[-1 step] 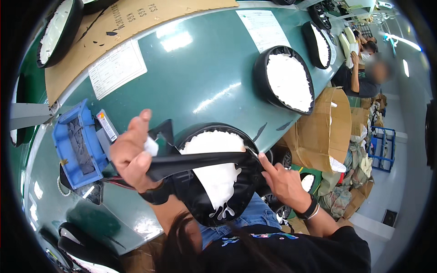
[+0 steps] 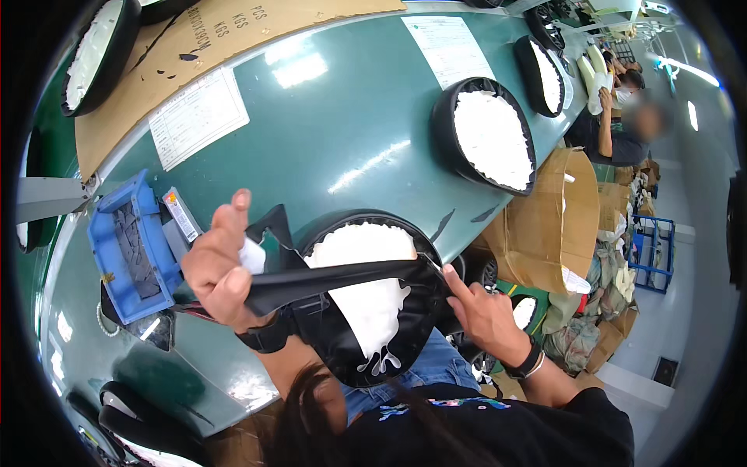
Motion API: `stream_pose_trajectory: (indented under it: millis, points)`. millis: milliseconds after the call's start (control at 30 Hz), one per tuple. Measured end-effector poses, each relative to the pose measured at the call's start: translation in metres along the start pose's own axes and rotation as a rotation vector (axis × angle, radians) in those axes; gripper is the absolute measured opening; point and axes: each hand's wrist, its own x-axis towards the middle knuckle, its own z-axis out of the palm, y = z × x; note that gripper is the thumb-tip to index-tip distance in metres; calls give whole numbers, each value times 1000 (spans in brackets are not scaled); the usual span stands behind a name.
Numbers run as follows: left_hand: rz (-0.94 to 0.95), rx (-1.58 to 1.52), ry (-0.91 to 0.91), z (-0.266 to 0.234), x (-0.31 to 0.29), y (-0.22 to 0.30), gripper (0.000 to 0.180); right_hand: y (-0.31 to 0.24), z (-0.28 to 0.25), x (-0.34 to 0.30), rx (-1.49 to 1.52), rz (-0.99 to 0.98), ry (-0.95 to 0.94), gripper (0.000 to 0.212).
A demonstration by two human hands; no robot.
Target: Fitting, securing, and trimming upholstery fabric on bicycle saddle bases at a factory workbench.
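A black-covered, rounded seat-like pad (image 2: 350, 342) with a white underside rests against my lap at the table edge. My left hand (image 2: 216, 268) is closed on a long black strip (image 2: 342, 275) of the covering, pulled taut across the white face. A small white piece also shows by its fingers. At the strip's other end, on the pad's right rim, my right hand (image 2: 484, 315) has its fingers closed round a thin metal blade (image 2: 430, 261). Its index finger points along the blade, whose tip touches the strip; the handle is mostly hidden.
A blue bin (image 2: 136, 249) of dark scraps stands left, beside a small box (image 2: 180, 214) and a phone (image 2: 156, 331). Another white-faced black pad (image 2: 490, 140) sits ahead right. Papers (image 2: 198, 117) lie on the green table. An open carton (image 2: 548, 222) is right; a co-worker (image 2: 615, 140) is beyond.
My left hand has shifted slightly left, drawing the black strip with it. My right hand and the blade have hardly moved.
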Motion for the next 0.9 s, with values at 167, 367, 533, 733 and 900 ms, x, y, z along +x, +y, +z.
stream_pose_trajectory:
  millis: [167,367,533,733,900]
  points:
    - [200,-1312,318,-15,-5,6,34,-8,27,-36,128,225,-47,64]
    - [336,758,592,-45,-29,38,13,-20,38,-66,428,166,23,58]
    - [-713,1095,279,12,-39,62,16,7,48,20,713,146,339,85]
    - [-611,1150,154,80,-66,88,22,29,9,125,647,-498,212,69]
    - [-448,1357,-257,148,-100,12,29,-5,-42,175,669,-1003,8,70]
